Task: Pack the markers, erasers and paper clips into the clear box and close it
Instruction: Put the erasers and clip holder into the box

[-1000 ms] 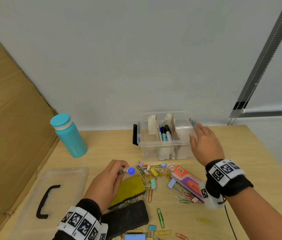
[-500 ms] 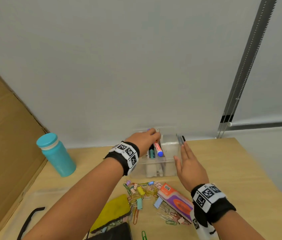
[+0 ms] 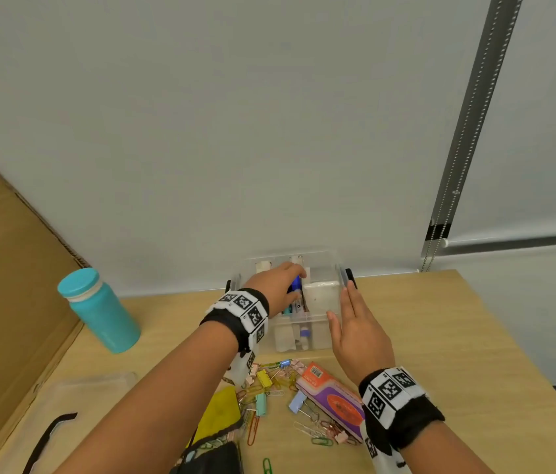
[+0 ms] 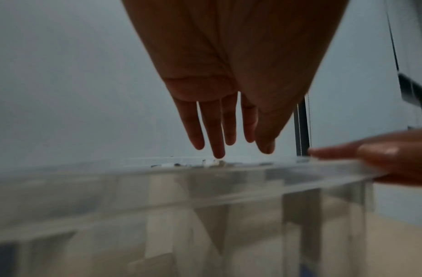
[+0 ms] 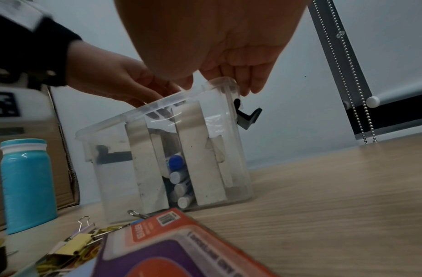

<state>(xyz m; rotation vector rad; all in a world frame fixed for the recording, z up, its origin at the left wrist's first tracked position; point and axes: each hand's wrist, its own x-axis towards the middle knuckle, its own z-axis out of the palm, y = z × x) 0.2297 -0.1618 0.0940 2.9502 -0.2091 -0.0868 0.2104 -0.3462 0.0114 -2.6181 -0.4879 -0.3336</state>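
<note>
The clear plastic box with white dividers (image 3: 299,304) sits at the back edge of the light wooden table (image 3: 440,336), right up against the wall, lid off. The left hand (image 3: 275,289) is down in the middle slot with a blue-capped marker (image 3: 295,282) just under its fingers, but I can't tell if it actually has hold of it; the left wrist view shows the fingers pretty straight and nothing held. The right hand (image 3: 355,328) is flat and relaxed, fingers straight along the box's right wall near the black latch (image 3: 349,278), looks like it's just steadying it. My guess is that box is light and a bit slippery, thin stiff plastic, so it'll scoot if you poke it; bracing a side wall makes sense. Markers are light rigid sticks, easy to pinch mid-barrel. The pile of coloured paper clips and binder clips (image 3: 271,381) near the front edge is the fiddly bit, probably better scooped than picked. The yellow-and-black felt eraser (image 3: 220,413) should be soft and easy, and the orange-and-purple packaged eraser (image 3: 333,398) is partly under the right wrist. The clear lid with black handle (image 3: 64,422) at the front left corner is cut off by the frame. Can't count the markers stacked in the slot.
</note>
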